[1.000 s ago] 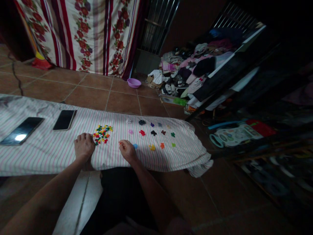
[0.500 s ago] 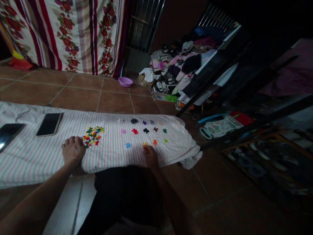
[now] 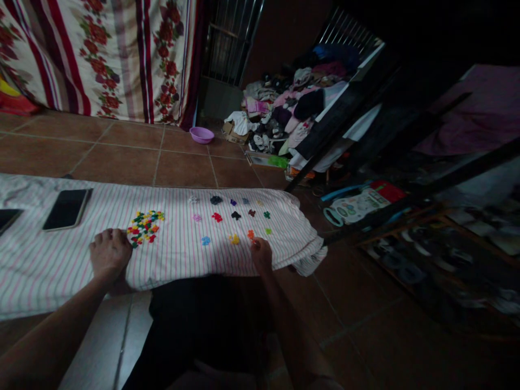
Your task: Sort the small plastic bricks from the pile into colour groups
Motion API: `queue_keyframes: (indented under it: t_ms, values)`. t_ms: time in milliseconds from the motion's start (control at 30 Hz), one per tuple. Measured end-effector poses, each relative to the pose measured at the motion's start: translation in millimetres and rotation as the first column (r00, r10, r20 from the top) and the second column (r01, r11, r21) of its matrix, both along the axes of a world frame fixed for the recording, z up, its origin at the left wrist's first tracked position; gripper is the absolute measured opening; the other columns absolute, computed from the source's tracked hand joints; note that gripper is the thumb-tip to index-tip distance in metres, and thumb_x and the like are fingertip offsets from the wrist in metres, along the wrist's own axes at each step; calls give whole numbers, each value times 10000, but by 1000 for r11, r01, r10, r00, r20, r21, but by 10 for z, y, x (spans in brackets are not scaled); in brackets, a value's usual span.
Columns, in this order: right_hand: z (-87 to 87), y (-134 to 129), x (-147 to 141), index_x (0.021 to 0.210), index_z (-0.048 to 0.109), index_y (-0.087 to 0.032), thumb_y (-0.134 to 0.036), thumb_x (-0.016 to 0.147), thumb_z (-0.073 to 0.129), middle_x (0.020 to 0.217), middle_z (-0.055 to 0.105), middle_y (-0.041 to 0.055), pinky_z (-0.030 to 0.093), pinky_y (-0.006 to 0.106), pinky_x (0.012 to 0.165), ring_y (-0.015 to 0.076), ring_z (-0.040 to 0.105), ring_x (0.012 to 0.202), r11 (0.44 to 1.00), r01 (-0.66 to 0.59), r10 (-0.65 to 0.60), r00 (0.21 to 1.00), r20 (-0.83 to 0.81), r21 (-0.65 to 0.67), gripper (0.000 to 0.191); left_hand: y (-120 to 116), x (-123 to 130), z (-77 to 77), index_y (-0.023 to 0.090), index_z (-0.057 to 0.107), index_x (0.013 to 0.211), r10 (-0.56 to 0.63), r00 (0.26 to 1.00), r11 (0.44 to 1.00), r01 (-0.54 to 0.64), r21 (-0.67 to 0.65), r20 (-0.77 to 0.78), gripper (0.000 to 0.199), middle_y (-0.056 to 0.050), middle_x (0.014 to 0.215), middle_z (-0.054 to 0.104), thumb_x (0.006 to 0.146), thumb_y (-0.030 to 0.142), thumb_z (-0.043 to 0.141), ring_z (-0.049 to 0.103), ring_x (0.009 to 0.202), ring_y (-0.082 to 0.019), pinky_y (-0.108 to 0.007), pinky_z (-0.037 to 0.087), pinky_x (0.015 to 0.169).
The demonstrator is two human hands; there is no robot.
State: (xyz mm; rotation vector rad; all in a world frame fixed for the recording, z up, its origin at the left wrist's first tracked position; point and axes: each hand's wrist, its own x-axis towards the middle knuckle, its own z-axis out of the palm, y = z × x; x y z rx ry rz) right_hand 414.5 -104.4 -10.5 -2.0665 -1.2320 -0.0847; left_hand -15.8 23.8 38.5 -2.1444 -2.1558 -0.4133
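On the striped cloth (image 3: 174, 260), my left hand (image 3: 109, 252) rests with curled fingers beside a mixed pile of small plastic pieces (image 3: 146, 226) in red, yellow, green and orange. Whatever lies under its fingers is hidden. My right hand (image 3: 261, 253) is pinched at the near edge of the orange pieces (image 3: 251, 234); anything between the fingertips is too small to make out. Left of it lie yellow pieces (image 3: 234, 239) and light blue pieces (image 3: 206, 240). Lime green pieces (image 3: 268, 231) are to its right. Behind are red pieces (image 3: 216, 217), black pieces (image 3: 236, 215) and several other single-colour groups.
Two phones lie at the left, one whole phone (image 3: 67, 209) and one cut off by the frame (image 3: 8, 219). A purple basin (image 3: 202, 135) stands on the tiled floor (image 3: 122, 162). Heaped clothes (image 3: 284, 103) and a shoe rack (image 3: 426, 260) are farther right.
My right hand has moved right, from the yellow pieces to the orange ones, uncovering the yellow group. The left hand stays beside the mixed pile. The whole view has shifted slightly.
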Motion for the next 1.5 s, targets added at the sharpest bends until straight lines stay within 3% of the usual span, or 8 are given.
queue_keyframes:
  t_ms: [167,467,633,867,1167,1500]
  values:
    - [-30,86,83,884,651,-173,-202,774,424,855,648,98,456,329,765,226,567,830,992,82,-80,997,24,-97,254,8,-11,-27,92,593,1053,6,1000,1000,-6,0,5,379,-202,1063,580,893,295,315,502,1048,-329,-424,371,817]
    - [-17,159,121,917,657,-157,-183,764,407,858,658,99,458,322,771,214,566,826,995,49,-46,998,31,-93,294,-1,-4,15,105,587,1051,-2,999,1000,2,-3,-32,384,-201,1048,586,900,304,295,511,1020,-340,-444,385,805]
    - [38,159,157,1023,659,-168,-193,760,437,958,664,103,474,343,826,224,580,907,995,-40,46,997,65,-91,345,4,3,17,122,587,1052,0,1000,1000,0,0,-30,369,-192,1062,584,904,300,300,507,1020,-333,-443,384,801]
    - [187,233,223,1171,632,-163,-232,799,527,1142,630,121,445,355,919,233,556,1052,947,-229,266,953,148,-226,392,1,11,4,97,589,1035,11,998,1000,-10,12,-69,383,-189,1056,587,915,302,289,505,1015,-320,-413,376,788]
    - [151,267,278,931,688,-173,-203,839,505,1002,684,89,429,366,891,217,581,967,933,-286,323,933,160,-217,208,8,8,-16,138,584,1033,26,996,1000,-25,14,-89,391,-173,1057,596,922,322,257,511,1005,-310,-413,384,786]
    - [175,265,283,899,684,-179,-169,804,526,976,681,82,421,351,885,213,573,944,924,-317,352,924,151,-214,184,37,-11,-52,136,551,1030,9,999,1000,-9,-3,-35,352,-174,1083,572,897,327,287,491,1002,-331,-436,370,781]
